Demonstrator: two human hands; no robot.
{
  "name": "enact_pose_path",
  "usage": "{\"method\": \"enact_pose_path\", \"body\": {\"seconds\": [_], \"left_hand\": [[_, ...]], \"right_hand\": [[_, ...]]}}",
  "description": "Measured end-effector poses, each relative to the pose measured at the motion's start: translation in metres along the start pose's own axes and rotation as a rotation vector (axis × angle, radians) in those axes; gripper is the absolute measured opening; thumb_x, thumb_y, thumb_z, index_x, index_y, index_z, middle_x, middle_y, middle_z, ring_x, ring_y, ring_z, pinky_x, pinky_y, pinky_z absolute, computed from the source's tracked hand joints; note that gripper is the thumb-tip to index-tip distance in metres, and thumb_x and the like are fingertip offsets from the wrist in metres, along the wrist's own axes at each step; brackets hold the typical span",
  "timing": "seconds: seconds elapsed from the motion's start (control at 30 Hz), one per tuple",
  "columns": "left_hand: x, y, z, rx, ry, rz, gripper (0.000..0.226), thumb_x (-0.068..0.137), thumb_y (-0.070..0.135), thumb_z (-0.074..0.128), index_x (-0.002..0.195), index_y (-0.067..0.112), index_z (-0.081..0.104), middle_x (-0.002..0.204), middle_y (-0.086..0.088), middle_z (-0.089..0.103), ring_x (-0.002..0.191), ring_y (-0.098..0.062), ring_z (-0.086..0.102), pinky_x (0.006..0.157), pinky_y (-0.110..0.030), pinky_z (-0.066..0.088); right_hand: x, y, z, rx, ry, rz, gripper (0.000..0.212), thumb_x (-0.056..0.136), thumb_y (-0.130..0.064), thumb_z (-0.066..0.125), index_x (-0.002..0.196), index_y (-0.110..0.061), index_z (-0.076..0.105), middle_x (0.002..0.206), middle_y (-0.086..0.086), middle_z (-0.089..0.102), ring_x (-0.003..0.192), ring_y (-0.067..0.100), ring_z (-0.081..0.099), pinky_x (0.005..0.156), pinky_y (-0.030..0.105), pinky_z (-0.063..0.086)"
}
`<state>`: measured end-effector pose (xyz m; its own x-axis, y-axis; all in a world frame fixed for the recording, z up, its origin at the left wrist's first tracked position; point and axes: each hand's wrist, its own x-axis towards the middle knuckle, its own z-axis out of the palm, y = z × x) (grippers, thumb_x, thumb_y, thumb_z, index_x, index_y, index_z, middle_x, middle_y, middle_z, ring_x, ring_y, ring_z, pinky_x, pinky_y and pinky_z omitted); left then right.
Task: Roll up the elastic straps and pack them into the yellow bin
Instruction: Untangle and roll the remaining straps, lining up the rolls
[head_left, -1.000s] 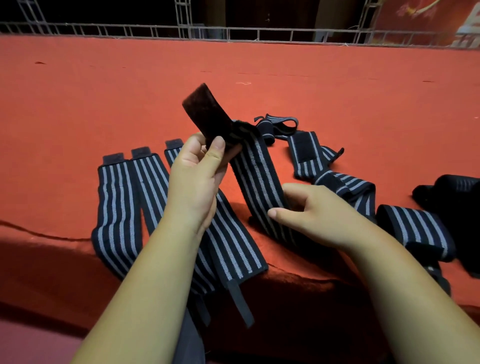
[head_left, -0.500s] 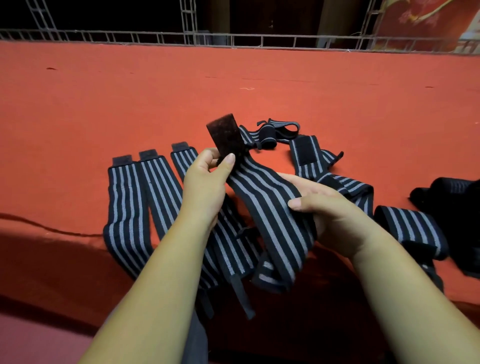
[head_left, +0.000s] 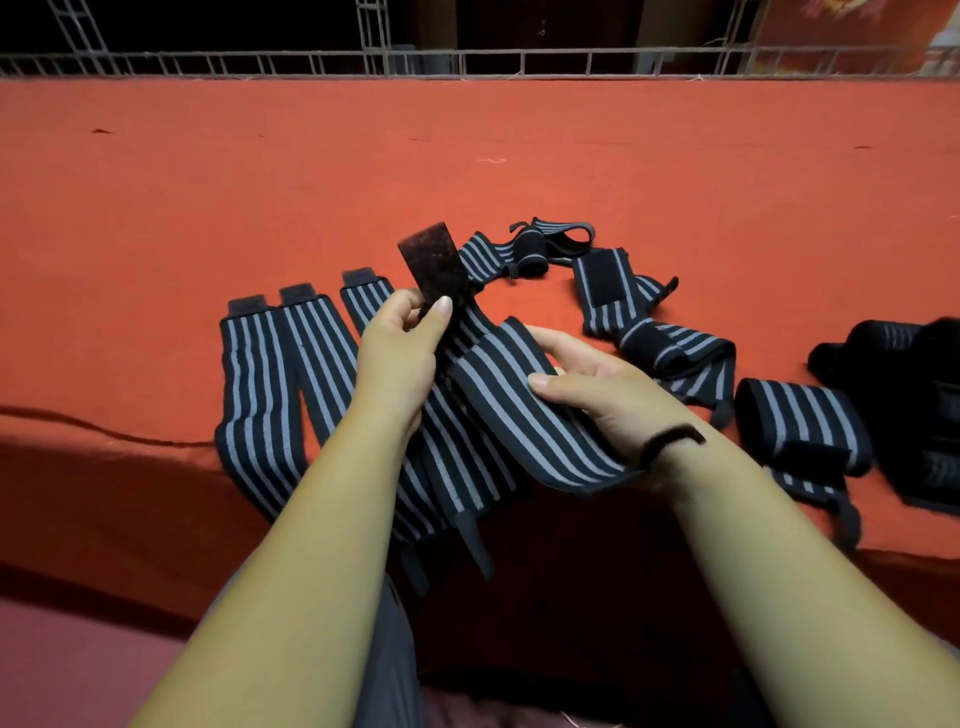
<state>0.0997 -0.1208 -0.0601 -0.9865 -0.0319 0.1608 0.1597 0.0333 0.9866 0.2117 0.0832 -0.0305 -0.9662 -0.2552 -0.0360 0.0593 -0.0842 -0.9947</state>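
I hold one black elastic strap with grey stripes (head_left: 511, 410) above the red table. My left hand (head_left: 400, 358) pinches it just below its dark velcro tab (head_left: 434, 267), which stands upright. My right hand (head_left: 597, 387) grips the strap's striped middle, thumb on top, and the strap sags in a loop between the hands. Three flat straps (head_left: 260, 395) lie side by side to the left, draped over the table's front edge. No yellow bin is in view.
A tangle of loose straps (head_left: 618, 291) lies behind my right hand. A rolled strap (head_left: 800, 426) and a dark heap (head_left: 914, 395) sit at the right. The red cloth table (head_left: 467, 156) stretches back to a metal railing (head_left: 519, 62).
The strap came up off the table: my right hand went from lying on it to gripping its middle. My left hand lowered the velcro tab, and the strap now bends between the hands.
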Motion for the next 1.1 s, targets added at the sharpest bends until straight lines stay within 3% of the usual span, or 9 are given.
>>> {"method": "enact_pose_path", "body": {"seconds": [0.23, 0.37, 0.53, 0.73, 0.8, 0.87, 0.93, 1.0, 1.1], "left_hand": [[0.003, -0.005, 0.001, 0.038, -0.014, 0.001, 0.031, 0.094, 0.062, 0.069, 0.115, 0.040, 0.074, 0.126, 0.008, 0.075, 0.118, -0.017, 0.073, 0.104, -0.051, 0.059], [0.003, -0.004, -0.001, 0.051, 0.001, 0.008, 0.032, 0.093, 0.063, 0.069, 0.117, 0.042, 0.074, 0.127, 0.010, 0.074, 0.119, -0.015, 0.072, 0.106, -0.050, 0.058], [0.008, 0.002, -0.005, 0.065, 0.033, 0.074, 0.020, 0.102, 0.049, 0.068, 0.117, 0.038, 0.075, 0.119, 0.011, 0.076, 0.112, -0.008, 0.073, 0.101, -0.039, 0.059], [0.044, 0.009, -0.020, 0.099, 0.159, 0.111, 0.016, 0.104, 0.042, 0.069, 0.115, 0.032, 0.075, 0.115, 0.007, 0.075, 0.109, -0.011, 0.071, 0.092, -0.031, 0.056], [0.063, 0.006, -0.027, 0.133, 0.174, 0.111, 0.022, 0.104, 0.042, 0.070, 0.120, 0.028, 0.074, 0.119, 0.005, 0.074, 0.112, -0.013, 0.070, 0.092, -0.031, 0.053], [0.088, 0.000, -0.035, 0.193, 0.185, 0.071, 0.033, 0.101, 0.044, 0.072, 0.124, 0.020, 0.074, 0.126, -0.005, 0.074, 0.116, -0.023, 0.070, 0.094, -0.033, 0.051], [0.110, -0.005, -0.042, 0.248, 0.180, 0.000, 0.037, 0.097, 0.047, 0.073, 0.121, 0.019, 0.075, 0.123, -0.006, 0.076, 0.113, -0.028, 0.071, 0.092, -0.032, 0.051], [0.129, -0.011, -0.047, 0.284, 0.167, -0.038, 0.031, 0.093, 0.051, 0.073, 0.109, 0.024, 0.077, 0.107, 0.002, 0.078, 0.098, -0.024, 0.072, 0.095, -0.040, 0.060], [0.152, -0.022, -0.053, 0.472, 0.172, -0.013, 0.025, 0.099, 0.046, 0.069, 0.091, 0.022, 0.072, 0.090, -0.002, 0.076, 0.087, -0.030, 0.076, 0.089, -0.049, 0.063]], "right_hand": [[0.003, 0.007, -0.004, -0.103, 0.085, 0.058, 0.041, 0.111, -0.009, 0.056, 0.147, -0.027, 0.062, 0.131, 0.002, 0.078, 0.120, 0.024, 0.076, 0.105, 0.043, 0.060], [0.006, 0.013, -0.004, -0.079, 0.089, 0.083, 0.040, 0.110, -0.009, 0.056, 0.144, -0.028, 0.064, 0.130, 0.004, 0.078, 0.120, 0.028, 0.076, 0.108, 0.052, 0.058], [0.012, 0.019, 0.001, -0.006, 0.069, 0.084, 0.041, 0.109, -0.004, 0.054, 0.143, -0.022, 0.065, 0.128, 0.013, 0.078, 0.121, 0.035, 0.075, 0.111, 0.059, 0.055], [0.023, 0.014, 0.018, -0.186, 0.003, 0.122, 0.042, 0.110, -0.007, 0.053, 0.146, -0.028, 0.060, 0.125, -0.001, 0.080, 0.113, 0.020, 0.079, 0.104, 0.045, 0.059], [0.030, 0.012, 0.025, -0.288, 0.023, 0.139, 0.033, 0.110, -0.014, 0.055, 0.136, -0.030, 0.066, 0.116, -0.006, 0.082, 0.103, 0.013, 0.080, 0.095, 0.037, 0.060], [0.040, 0.012, 0.030, -0.500, 0.101, 0.109, 0.017, 0.110, -0.029, 0.057, 0.114, -0.027, 0.074, 0.101, -0.010, 0.083, 0.087, 0.007, 0.079, 0.083, 0.032, 0.059], [0.051, 0.013, 0.034, -0.641, 0.176, 0.078, 0.031, 0.108, -0.043, 0.059, 0.093, -0.022, 0.075, 0.085, -0.011, 0.080, 0.070, 0.003, 0.072, 0.072, 0.031, 0.054], [0.062, 0.014, 0.037, -0.659, 0.197, 0.102, 0.042, 0.106, -0.048, 0.060, 0.079, -0.018, 0.073, 0.074, -0.008, 0.077, 0.061, 0.003, 0.065, 0.067, 0.030, 0.050], [0.076, 0.017, 0.039, -0.711, 0.128, 0.161, 0.047, 0.103, -0.048, 0.060, 0.080, -0.008, 0.070, 0.077, 0.006, 0.078, 0.063, 0.019, 0.069, 0.071, 0.039, 0.056]]}}
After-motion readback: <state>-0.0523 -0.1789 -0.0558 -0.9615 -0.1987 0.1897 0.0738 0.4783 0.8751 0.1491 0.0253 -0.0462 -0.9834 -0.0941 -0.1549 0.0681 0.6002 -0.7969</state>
